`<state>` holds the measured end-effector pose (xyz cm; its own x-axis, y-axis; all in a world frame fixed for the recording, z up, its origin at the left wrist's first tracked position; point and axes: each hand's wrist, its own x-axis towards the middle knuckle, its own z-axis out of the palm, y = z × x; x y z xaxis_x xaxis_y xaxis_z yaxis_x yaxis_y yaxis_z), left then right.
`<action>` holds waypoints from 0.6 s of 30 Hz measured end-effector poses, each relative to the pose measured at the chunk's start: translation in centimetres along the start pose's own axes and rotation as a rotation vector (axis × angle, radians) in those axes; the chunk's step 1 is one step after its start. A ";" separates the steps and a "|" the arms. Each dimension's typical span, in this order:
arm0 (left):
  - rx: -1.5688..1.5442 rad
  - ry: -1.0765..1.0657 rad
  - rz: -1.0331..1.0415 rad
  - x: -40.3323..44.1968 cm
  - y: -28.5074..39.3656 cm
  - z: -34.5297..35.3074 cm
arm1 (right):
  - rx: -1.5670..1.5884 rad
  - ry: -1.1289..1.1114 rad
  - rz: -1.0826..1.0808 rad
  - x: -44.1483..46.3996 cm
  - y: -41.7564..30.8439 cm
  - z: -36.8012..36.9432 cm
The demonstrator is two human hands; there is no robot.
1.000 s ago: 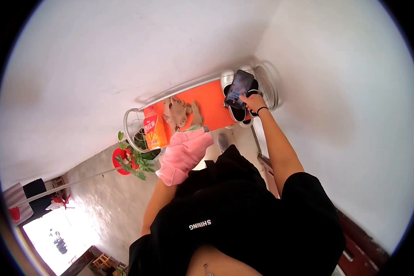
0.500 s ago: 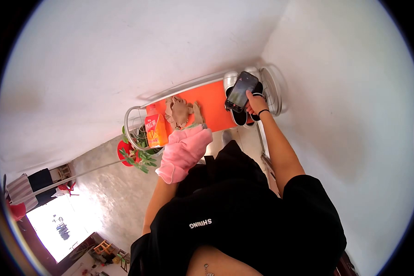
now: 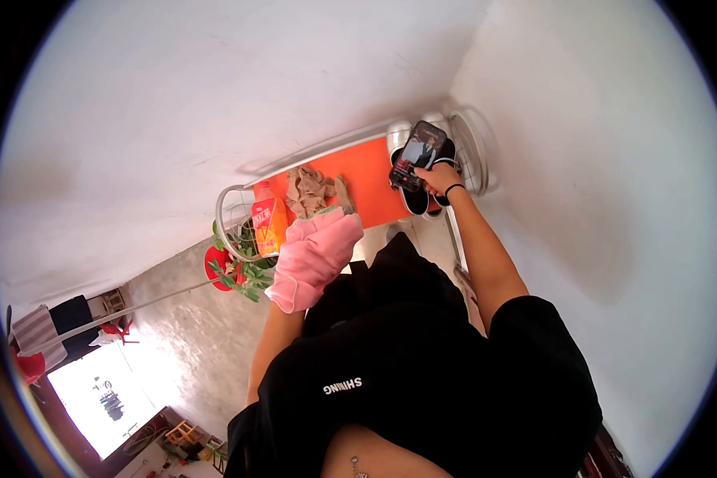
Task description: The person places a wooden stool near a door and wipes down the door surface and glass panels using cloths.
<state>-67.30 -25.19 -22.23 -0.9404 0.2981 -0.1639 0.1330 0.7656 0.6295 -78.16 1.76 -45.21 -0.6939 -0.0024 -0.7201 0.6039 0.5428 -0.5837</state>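
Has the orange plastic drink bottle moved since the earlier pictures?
No, the orange plastic drink bottle stays beside the curved white metal rail of the orange shelf.

A dark smartphone (image 3: 419, 155), its screen lit, lies face up over black-and-white shoes (image 3: 413, 199) at the three o'clock end of an orange shelf (image 3: 374, 179), its top pointing toward one o'clock. A finger of the right hand (image 3: 440, 178) touches the screen's lower part. Toward seven o'clock from the phone, soft pink fabric (image 3: 315, 259), creased and bunched, covers the left hand, its pale-hemmed end toward seven o'clock and its far end at the shelf's near edge.
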 end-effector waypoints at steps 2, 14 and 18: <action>-0.009 0.002 -0.013 -0.2 -1.2 0.4 | -0.004 0.006 0.006 -0.1 -0.1 0.0; -0.632 -0.045 -0.194 -0.7 -2.3 0.2 | 0.033 0.026 0.031 0.3 -0.1 -0.1; -0.555 -0.020 -0.132 -0.6 -1.9 0.1 | -0.058 0.008 0.008 -0.6 -0.7 -0.3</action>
<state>-66.95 -26.81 -23.39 -0.9309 0.2355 -0.2792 -0.1747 0.3841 0.9066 -78.30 1.67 -44.27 -0.6924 0.0086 -0.7215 0.5857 0.5907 -0.5550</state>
